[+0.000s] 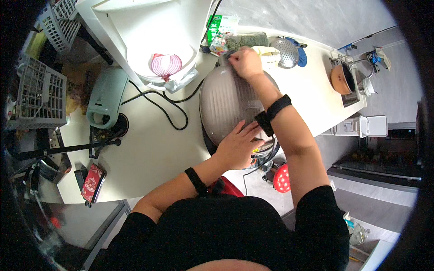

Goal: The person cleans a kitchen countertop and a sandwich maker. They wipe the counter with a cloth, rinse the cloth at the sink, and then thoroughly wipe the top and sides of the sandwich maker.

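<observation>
A large rounded appliance with a ribbed, grey, glossy lid (pixel 220 101) stands on the counter right in front of me. My left hand (pixel 239 147) lies on its near end, palm down with the fingers spread. At the far end, my right hand (pixel 247 62) is curled against the lid's edge; what its fingers grip there is hidden. A black strap circles each forearm, and the one on the right carries a small black box (pixel 263 123). Beside the appliance's far left, half a red onion (pixel 166 66) sits in a white open container (pixel 135 64).
A black cable (pixel 179 117) loops across the white counter (pixel 156 149) near a pale green appliance (pixel 106 95). Behind lie food packets (pixel 251 40) and a perforated metal skimmer (pixel 286 52). An orange pot (pixel 341 79) stands at the sink. A red stool (pixel 282 178) is below.
</observation>
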`<state>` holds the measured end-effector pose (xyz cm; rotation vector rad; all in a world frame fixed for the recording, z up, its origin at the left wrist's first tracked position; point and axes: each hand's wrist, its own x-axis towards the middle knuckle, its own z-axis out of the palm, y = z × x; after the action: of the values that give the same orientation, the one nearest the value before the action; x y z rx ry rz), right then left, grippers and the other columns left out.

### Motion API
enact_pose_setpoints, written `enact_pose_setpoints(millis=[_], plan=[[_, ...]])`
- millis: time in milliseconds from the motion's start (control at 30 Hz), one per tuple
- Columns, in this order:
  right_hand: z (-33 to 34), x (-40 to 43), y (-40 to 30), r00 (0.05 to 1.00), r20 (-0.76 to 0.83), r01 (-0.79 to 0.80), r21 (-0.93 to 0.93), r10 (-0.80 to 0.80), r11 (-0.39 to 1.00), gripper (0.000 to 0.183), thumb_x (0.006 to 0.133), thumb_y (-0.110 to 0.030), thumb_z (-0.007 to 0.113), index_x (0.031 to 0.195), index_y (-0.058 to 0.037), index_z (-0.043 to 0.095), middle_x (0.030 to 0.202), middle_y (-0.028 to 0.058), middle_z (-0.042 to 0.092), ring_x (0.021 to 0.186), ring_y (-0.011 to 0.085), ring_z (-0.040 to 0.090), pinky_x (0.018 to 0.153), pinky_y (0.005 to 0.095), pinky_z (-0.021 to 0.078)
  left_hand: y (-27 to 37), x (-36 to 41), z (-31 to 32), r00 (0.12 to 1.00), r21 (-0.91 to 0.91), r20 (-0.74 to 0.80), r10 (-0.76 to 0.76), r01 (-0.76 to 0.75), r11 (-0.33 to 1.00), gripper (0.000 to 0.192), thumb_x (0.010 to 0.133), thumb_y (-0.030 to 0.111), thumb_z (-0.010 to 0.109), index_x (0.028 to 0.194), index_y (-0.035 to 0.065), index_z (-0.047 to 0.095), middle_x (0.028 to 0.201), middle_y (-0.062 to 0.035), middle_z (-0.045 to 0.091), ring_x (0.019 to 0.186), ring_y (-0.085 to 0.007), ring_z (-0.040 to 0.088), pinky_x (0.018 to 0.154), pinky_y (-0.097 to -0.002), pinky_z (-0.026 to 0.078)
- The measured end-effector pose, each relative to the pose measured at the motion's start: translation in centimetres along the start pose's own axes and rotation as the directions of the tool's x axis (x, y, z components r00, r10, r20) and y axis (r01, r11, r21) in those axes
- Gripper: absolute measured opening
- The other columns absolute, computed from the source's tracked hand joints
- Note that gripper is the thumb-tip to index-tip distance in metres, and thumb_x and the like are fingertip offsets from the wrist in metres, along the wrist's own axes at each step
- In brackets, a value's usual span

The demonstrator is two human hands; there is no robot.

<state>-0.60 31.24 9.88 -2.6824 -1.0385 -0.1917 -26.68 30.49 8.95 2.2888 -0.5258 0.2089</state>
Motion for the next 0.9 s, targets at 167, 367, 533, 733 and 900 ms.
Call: enact_pose_setpoints(millis=[167, 367, 533, 733, 900], plan=[[1.5, 0.3, -0.8, 0.998, -0.036, -0.055, -0.069, 0.053, 0.996, 0.019, 0.079, -0.025, 0.068, 0.089, -0.0116, 0.076, 0.097, 0.0109, 0.067, 0.093, 0.0301, 0.064, 0.081, 0.0398, 0.0532, -0.1, 0.1, -0.1, 1.000, -0.011, 0.021, -0.008, 0.008, 1.000, 0.054, 0.066, 0.013, 0.072, 0.119, 0.0122, 0.065, 0.140, -0.0135, 0.045, 0.136, -0.0312, 0.036, 0.115, -0.0528, 0.021], [-0.9, 0.4, 1.6, 0.968, 0.092, -0.241, 0.077, 0.233, 0.968, 0.023, 0.081, -0.028, 0.064, 0.088, -0.0105, 0.076, 0.099, 0.0147, 0.069, 0.094, 0.0340, 0.066, 0.086, 0.0433, 0.0523, -0.2, 0.0, 0.1, 1.000, 0.023, 0.001, 0.011, -0.011, 1.000, 0.058, 0.068, 0.024, 0.078, 0.123, 0.0133, 0.064, 0.136, -0.0135, 0.049, 0.137, -0.0309, 0.036, 0.116, -0.0516, 0.019], [0.3, -0.5, -1.6, 0.999, -0.013, 0.044, 0.035, -0.044, 0.998, 0.020, 0.079, -0.028, 0.064, 0.083, -0.0116, 0.074, 0.098, 0.0131, 0.068, 0.095, 0.0337, 0.064, 0.085, 0.0435, 0.0522, -0.2, -0.1, 0.1, 0.998, 0.080, 0.049, -0.026, 0.022, 0.997, 0.054, 0.068, 0.021, 0.075, 0.120, 0.0128, 0.066, 0.142, -0.0143, 0.046, 0.138, -0.0289, 0.035, 0.115, -0.0520, 0.021], [-1.4, -1.8, 4.7, 0.979, -0.037, -0.200, 0.012, 0.201, 0.980, 0.020, 0.080, -0.025, 0.067, 0.093, -0.0131, 0.076, 0.100, 0.0157, 0.068, 0.093, 0.0335, 0.066, 0.085, 0.0428, 0.0521, -0.1, 0.0, 0.3, 1.000, 0.034, -0.003, 0.003, -0.003, 0.999, 0.055, 0.067, 0.022, 0.075, 0.120, 0.0135, 0.066, 0.145, -0.0138, 0.043, 0.140, -0.0283, 0.033, 0.116, -0.0500, 0.021], [-3.2, -4.7, 2.6, 0.967, 0.076, -0.242, -0.014, 0.242, 0.970, 0.025, 0.083, -0.028, 0.069, 0.096, -0.0076, 0.076, 0.098, 0.0201, 0.068, 0.091, 0.0353, 0.067, 0.083, 0.0423, 0.0520, 0.1, -0.3, -0.2, 1.000, 0.036, 0.026, -0.008, 0.007, 0.999, 0.056, 0.068, 0.024, 0.074, 0.122, 0.0155, 0.065, 0.148, -0.0118, 0.041, 0.142, -0.0267, 0.031, 0.116, -0.0498, 0.020]])
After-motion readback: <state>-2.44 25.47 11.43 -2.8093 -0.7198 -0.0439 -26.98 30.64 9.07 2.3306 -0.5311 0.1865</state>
